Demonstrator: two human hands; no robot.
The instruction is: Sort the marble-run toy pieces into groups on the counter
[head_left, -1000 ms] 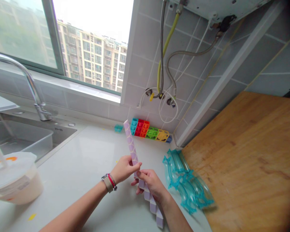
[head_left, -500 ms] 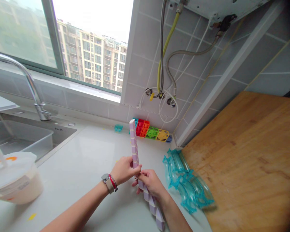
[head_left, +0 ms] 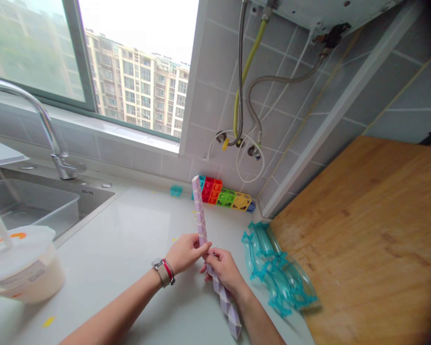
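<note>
Kitchen table [head_left: 122, 249]: pale and glossy; sink [head_left: 39, 206] at 9 o'clock, wooden board [head_left: 373, 239] at 3 o'clock.
Purple strip [head_left: 200, 215]: long chain of lilac blocks, held above the middle of the table. Upper end points to 12 o'clock, leaning a little toward 11. Lower end runs to 5 o'clock beneath the right wrist; cannot tell whether it touches the table.
Left hand [head_left: 185, 253]: fingers pinched together on the strip near its middle. Watch [head_left: 160, 269] and red band on the wrist.
Right hand [head_left: 224, 270]: fingers wrapped and clamped on the strip just below the left hand, at its 4 o'clock; fingertips of both hands meet.
Teal track pieces [head_left: 276, 273]: clear plastic, heaped on the table at 3 o'clock of the right hand, near but apart, along the board's edge.
Block row [head_left: 224, 194]: blue, red, orange, green, yellow; against the tiled wall at 12 o'clock, behind the strip's tip.
Small teal block [head_left: 175, 190]: alone, at 9 o'clock of the row.
White tub [head_left: 17, 263]: lidded, orange mark on top, at 9 o'clock beside the sink.
Tap [head_left: 39, 115]: chrome, arching over the sink at 10 o'clock.
Hoses [head_left: 244, 86]: hang down the grey tiles at 12 o'clock.
</note>
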